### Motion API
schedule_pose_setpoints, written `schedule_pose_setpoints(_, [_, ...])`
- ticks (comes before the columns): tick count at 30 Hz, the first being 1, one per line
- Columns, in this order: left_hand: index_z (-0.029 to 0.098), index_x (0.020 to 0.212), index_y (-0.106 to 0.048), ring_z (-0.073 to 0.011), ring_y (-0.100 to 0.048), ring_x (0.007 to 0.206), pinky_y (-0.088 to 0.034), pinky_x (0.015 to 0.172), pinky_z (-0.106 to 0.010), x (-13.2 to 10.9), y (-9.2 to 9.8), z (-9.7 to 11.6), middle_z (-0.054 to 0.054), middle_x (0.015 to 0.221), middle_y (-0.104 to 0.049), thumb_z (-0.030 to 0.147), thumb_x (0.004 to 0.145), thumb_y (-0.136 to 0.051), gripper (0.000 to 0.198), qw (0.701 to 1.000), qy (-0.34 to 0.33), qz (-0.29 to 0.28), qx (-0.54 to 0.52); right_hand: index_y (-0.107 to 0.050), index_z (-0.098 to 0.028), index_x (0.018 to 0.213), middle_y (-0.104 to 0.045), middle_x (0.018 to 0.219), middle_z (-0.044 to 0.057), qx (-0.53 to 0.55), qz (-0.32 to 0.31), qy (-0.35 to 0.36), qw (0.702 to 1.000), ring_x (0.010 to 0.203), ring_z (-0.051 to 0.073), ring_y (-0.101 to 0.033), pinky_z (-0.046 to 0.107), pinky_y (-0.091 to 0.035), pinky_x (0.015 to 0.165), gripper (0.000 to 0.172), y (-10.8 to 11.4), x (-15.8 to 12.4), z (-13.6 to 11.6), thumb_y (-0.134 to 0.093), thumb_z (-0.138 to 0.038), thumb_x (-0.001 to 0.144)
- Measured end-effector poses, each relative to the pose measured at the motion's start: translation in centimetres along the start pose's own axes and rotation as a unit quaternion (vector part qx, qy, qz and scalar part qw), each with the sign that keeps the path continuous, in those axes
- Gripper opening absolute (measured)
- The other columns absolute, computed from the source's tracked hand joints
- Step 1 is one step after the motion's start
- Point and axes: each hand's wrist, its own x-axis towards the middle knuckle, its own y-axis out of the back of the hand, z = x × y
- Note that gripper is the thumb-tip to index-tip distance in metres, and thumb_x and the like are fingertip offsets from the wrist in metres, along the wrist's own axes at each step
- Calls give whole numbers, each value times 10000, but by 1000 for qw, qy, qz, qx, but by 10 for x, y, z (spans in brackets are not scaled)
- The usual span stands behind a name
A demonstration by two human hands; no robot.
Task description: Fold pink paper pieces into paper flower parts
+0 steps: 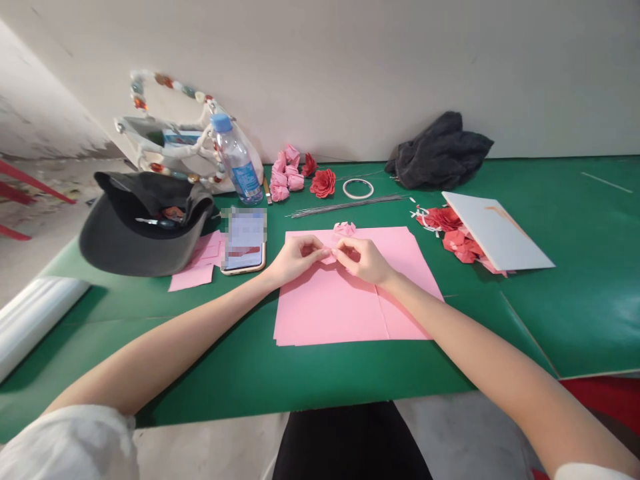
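Note:
Over a stack of pink paper sheets (pixel 330 307), my left hand (pixel 300 257) and my right hand (pixel 364 259) meet fingertip to fingertip. Both pinch a small piece of pink paper (pixel 328 259) between thumb and fingers; most of it is hidden by the fingers. Just beyond my hands, a folded pink paper piece (pixel 345 229) lies at the far edge of the stack. Farther back stand pink paper flowers (pixel 287 175) and a red paper rose (pixel 323 183).
Thin wires (pixel 350 206) and a roll of tape (pixel 358 189) lie behind the stack. At left are a phone (pixel 244 240), a dark cap (pixel 145 227), a water bottle (pixel 239 163) and a bag (pixel 173 150). A white board (pixel 500 233) covers red paper scraps (pixel 457 243) at right, near black cloth (pixel 440 157).

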Motion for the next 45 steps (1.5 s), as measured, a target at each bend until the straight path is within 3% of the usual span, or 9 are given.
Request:
schedule_pose_setpoints(6, [115,815,-667,-144,-633,699,-506,645,-250,0,-1,0,-60,787,-684,461,771,-707,350,999,-14,-14,-41,-537,-179,698,-557,632,-8,-10,29,19,999,578,120,-494,253,-379,580,186,1,-2,0,-509,-236,873])
schedule_pose_setpoints(12, [129,1001,-646,-186,-681,818,-541,776,-318,3,-3,-7,-63,864,-695,388,739,-758,385,994,-22,-29,-107,-531,-187,704,-571,646,-5,-8,30,21,999,587,124,-510,253,-387,585,182,1,-2,-1,-500,-233,877])
schedule_pose_setpoints(17, [130,998,-628,-163,-665,729,-539,694,-292,3,-3,-10,-51,810,-675,404,754,-740,384,998,-14,-10,-66,-532,-187,708,-586,669,3,-19,30,24,999,613,132,-521,261,-392,611,182,-1,-1,1,-500,-247,878])
schedule_pose_setpoints(24, [155,991,-576,-166,-676,764,-538,740,-294,3,-1,-9,-24,783,-673,378,735,-756,384,998,-12,-4,-68,-480,-198,678,-519,619,-16,1,70,-6,998,566,122,-480,264,-383,595,215,0,0,1,-513,-274,877])
schedule_pose_setpoints(32, [149,1030,-561,-171,-680,808,-547,754,-302,2,-2,-9,-37,846,-674,313,719,-772,410,995,-25,-16,-91,-481,-196,671,-517,619,-20,36,68,-18,997,559,116,-478,265,-390,593,232,1,0,1,-529,-280,882])
schedule_pose_setpoints(40, [137,1007,-574,-130,-648,720,-511,652,-239,3,1,-9,-25,833,-645,311,733,-760,374,996,-17,-9,-83,-632,-171,814,-638,738,21,44,3,-40,998,637,144,-557,274,-438,612,185,1,1,-1,-590,-345,859])
schedule_pose_setpoints(45, [145,986,-573,-115,-629,660,-489,589,-217,3,1,-8,-3,780,-627,319,709,-782,389,997,-18,-5,-74,-638,-165,801,-654,735,36,24,-3,-34,999,675,167,-596,286,-465,639,204,-3,2,8,-595,-357,856])
